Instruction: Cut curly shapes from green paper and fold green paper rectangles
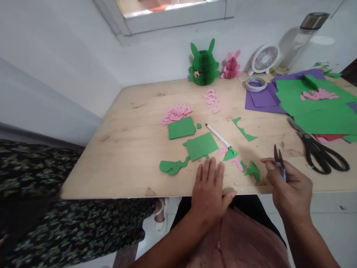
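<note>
My left hand (209, 182) lies flat at the table's front edge, fingers stretched out and holding nothing. Its fingertips reach close to a green paper rectangle (202, 146). In my right hand (290, 186) is a pair of small scissors (279, 158), blades pointing up and slightly apart. Between the hands lie green paper scraps (253, 170) and a pink scrap (237, 163). A white pen (218, 135) rests behind them. Farther left are another green rectangle (182, 128), a curved green cutout (170, 166) and a pile of pink paper cutouts (177, 113).
Large black-handled scissors (320, 150) lie at right beside green sheets (329, 119) and purple sheets (263, 100). A tape roll (256, 84), small white fan (265, 58), glass bottle (298, 48), green paper rabbit (204, 65) and pink one (231, 67) line the wall. Someone in patterned clothing (83, 223) is at left.
</note>
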A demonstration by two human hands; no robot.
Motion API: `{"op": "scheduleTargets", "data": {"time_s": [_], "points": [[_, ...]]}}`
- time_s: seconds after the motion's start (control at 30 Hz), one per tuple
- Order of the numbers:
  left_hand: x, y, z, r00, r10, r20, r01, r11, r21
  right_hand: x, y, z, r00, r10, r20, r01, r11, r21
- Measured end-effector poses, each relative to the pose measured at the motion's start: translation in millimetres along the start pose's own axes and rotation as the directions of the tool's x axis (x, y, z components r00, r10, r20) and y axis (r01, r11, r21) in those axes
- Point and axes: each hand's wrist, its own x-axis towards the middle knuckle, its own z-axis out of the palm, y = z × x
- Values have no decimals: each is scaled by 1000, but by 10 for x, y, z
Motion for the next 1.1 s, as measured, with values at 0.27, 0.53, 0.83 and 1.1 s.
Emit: {"op": "scheduleTargets", "data": {"time_s": [0.27,0.53,0.83,1.1], "points": [[528,561,149,989,150,-7,-150,981,-121,-35,-7,-173,997,-26,-73,20,997,-73],[638,127,-205,988,9,-155,-34,987,-155,194,-18,-33,998,-15,67,21,996,-87],[1018,-86,-232,998,23,54,-27,997,66,531,-98,326,887,-66,457,222,929,-296],[1081,-125,-211,994,-32,100,30,999,17,573,-95,423,895,-81,439,278,871,-405]]}}
